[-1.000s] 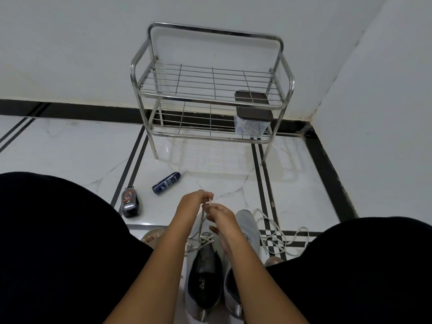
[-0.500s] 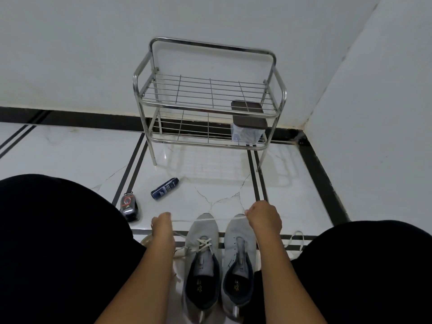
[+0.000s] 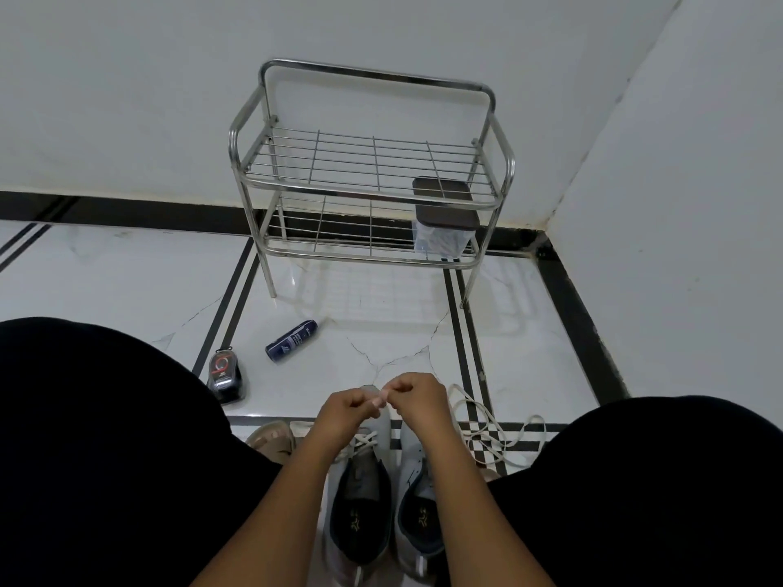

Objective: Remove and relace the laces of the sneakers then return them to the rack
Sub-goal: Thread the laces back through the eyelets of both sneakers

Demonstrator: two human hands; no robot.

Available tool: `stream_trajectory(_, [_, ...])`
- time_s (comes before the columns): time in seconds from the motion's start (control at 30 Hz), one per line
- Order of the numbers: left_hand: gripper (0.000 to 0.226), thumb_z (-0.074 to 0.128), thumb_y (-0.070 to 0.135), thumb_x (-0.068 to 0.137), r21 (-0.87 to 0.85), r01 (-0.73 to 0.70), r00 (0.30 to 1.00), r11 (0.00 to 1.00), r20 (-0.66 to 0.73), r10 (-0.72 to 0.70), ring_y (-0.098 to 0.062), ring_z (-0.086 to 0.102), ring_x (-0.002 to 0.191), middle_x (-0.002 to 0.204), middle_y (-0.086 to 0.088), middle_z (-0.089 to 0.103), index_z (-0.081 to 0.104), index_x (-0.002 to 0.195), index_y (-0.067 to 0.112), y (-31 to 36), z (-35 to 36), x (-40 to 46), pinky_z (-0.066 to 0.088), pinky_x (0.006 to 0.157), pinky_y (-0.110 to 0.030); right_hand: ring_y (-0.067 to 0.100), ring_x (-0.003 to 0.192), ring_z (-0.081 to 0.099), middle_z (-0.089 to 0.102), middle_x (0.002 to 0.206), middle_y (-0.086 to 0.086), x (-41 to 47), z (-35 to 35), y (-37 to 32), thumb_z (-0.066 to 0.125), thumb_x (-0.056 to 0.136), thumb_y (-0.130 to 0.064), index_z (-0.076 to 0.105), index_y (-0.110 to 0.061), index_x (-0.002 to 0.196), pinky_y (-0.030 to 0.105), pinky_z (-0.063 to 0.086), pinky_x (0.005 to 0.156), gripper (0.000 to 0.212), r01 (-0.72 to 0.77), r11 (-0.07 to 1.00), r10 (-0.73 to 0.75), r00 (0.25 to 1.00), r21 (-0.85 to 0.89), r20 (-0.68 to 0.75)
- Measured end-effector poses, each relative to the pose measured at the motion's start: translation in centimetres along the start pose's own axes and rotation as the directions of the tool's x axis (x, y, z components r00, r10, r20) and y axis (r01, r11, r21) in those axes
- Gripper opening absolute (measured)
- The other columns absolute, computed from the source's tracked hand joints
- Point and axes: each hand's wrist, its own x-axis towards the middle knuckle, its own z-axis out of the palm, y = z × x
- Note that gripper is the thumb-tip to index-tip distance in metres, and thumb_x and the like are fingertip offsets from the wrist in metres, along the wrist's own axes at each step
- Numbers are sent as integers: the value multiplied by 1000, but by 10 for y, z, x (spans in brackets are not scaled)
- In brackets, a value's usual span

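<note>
Sneakers (image 3: 381,493) sit below both hands, left grip (image 3: 349,410) and right grip (image 3: 419,396) pinching lace ends together.

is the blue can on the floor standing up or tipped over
Tipped over: the blue can lies on its side on the white floor tile, in front of the rack.

White marble-look floor (image 3: 127,290) with black inlay stripes, cracked near centre. Steel rack (image 3: 368,171) stands on floor against wall; dark-lidded container (image 3: 442,218) on lower shelf, right end. Blue bottle (image 3: 291,341) lies on side. Black sponge case (image 3: 225,374) left of it. Two grey sneakers (image 3: 360,502) side by side; loose white lace (image 3: 495,434) coiled right of them.
</note>
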Motion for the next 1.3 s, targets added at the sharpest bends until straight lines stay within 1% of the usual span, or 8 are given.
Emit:
stream_trajectory(0.1, [13, 68, 16, 88, -9, 2, 999, 1000, -36, -3, -10, 58, 73, 78, -5, 65, 70, 88, 4, -4, 1, 5, 44, 49, -9, 13, 72, 63, 70, 79, 2, 1, 3, 3, 63, 88, -10, 74, -13, 84, 30, 56, 76, 12, -62, 986, 65, 998, 152, -15])
stream_trajectory(0.23, [13, 72, 22, 84, 96, 75, 989, 993, -136, -61, -15, 58, 71, 75, -1, 67, 68, 74, 16, -19, -1, 15, 43, 65, -25, 21, 75, 66, 68, 76, 7, 3, 13, 21, 46, 94, -5, 59, -18, 70, 36, 57, 79, 30, -249, 888, 281, 959, 387, -28])
stream_trajectory(0.33, [20, 70, 28, 82, 246, 220, 966, 944, -191, -175, -19, 60, 76, 75, 3, 66, 62, 64, 24, -41, -1, 21, 49, 78, -32, 30, 89, 67, 72, 87, 10, 5, 30, 46, 45, 89, -17, 62, -19, 71, 40, 56, 81, 24, -324, 940, 324, 946, 109, 21])
stream_trajectory(0.4, [20, 63, 35, 78, 372, 310, 947, 875, -198, -251, -20, 63, 86, 82, 3, 69, 60, 62, 24, -58, 2, 23, 48, 91, -38, 24, 91, 60, 67, 86, 4, -1, 44, 60, 51, 89, -24, 62, -20, 73, 28, 46, 76, 20, -269, 938, 302, 943, -219, 137])
stream_trajectory(0.47, [18, 57, 37, 75, 470, 366, 930, 803, -189, -314, -21, 63, 96, 94, 3, 70, 58, 61, 25, -76, 6, 24, 45, 98, -41, 22, 90, 58, 63, 82, 1, -7, 59, 72, 57, 90, -30, 63, -20, 76, 26, 41, 74, 19, -182, 923, 269, 935, -339, 231])
stream_trajectory(0.63, [18, 53, 38, 76, 619, 400, 914, 676, -219, -341, -22, 59, 106, 102, 4, 69, 69, 77, 32, -85, 16, 17, 45, 95, -35, 28, 108, 62, 67, 116, 12, -2, 62, 80, 55, 91, -25, 69, -13, 111, 26, 45, 80, 27, -189, 913, 281, 933, -362, 223])
stream_trajectory(0.87, [28, 47, 35, 82, 684, 451, 889, 574, -283, -361, -23, 53, 115, 113, 3, 65, 70, 96, 34, -83, 24, 25, 39, 100, -42, 27, 103, 62, 69, 111, 11, 9, 62, 90, 53, 92, -17, 70, -10, 109, 27, 48, 81, 25, -212, 923, 292, 929, -320, 228])
stream_trajectory(1.3, [23, 51, 41, 85, 690, 407, 910, 598, -247, -334, -19, 54, 113, 107, 9, 66, 72, 94, 35, -86, 29, 32, 35, 86, -34, 27, 97, 64, 72, 103, 9, 11, 66, 97, 55, 89, -14, 74, -16, 103, 29, 51, 80, 23, -263, 935, 312, 929, -236, 200])
